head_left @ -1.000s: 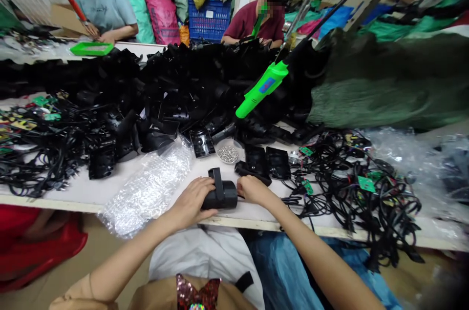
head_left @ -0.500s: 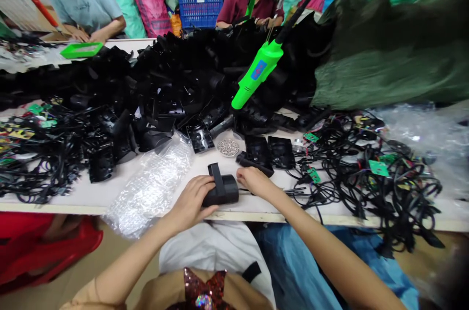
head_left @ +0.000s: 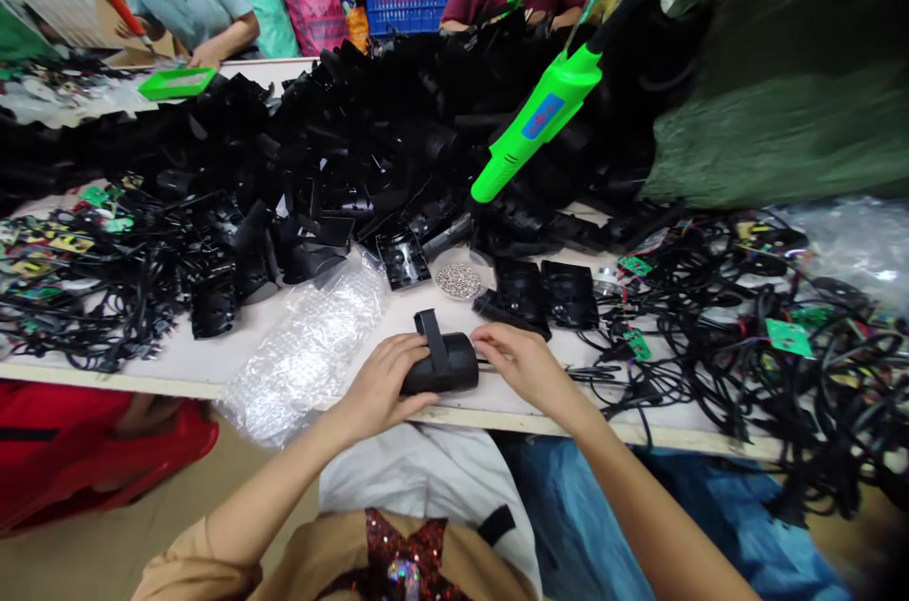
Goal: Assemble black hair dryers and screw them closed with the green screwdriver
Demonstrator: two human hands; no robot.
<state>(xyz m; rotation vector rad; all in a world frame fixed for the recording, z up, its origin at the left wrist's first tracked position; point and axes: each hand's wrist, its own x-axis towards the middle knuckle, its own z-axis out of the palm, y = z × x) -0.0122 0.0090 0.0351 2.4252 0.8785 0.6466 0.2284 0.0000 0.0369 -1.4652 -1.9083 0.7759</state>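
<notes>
A black plastic housing with a rounded, barrel-like body (head_left: pixel 460 364) lies on its side near the table's front edge. A flat black strip (head_left: pixel 432 341) crosses it and juts up at the back. My left hand (head_left: pixel 389 379) is wrapped round the housing's left end, fingers on top and thumb along the near side. At the right end, the fingertips of my right hand (head_left: pixel 522 362) are pinched together; what they hold, if anything, is too small to make out. A black cord (head_left: pixel 490 362) runs from the housing's right end beneath my right hand.
A bowl of small metal screws (head_left: pixel 458 280) stands behind the housing. Above hangs a green electric screwdriver (head_left: pixel 540 128). Bubble wrap (head_left: pixel 305 345) lies left; corded circuit boards (head_left: pixel 788 336) pile up right. Black shells (head_left: pixel 568 293) heap behind. Two people sit across the table.
The whole view has shifted a little, so most things appear farther right. My left hand keeps its hold on the housing. My right fingertips stay by its right end, their pinch slightly altered.
</notes>
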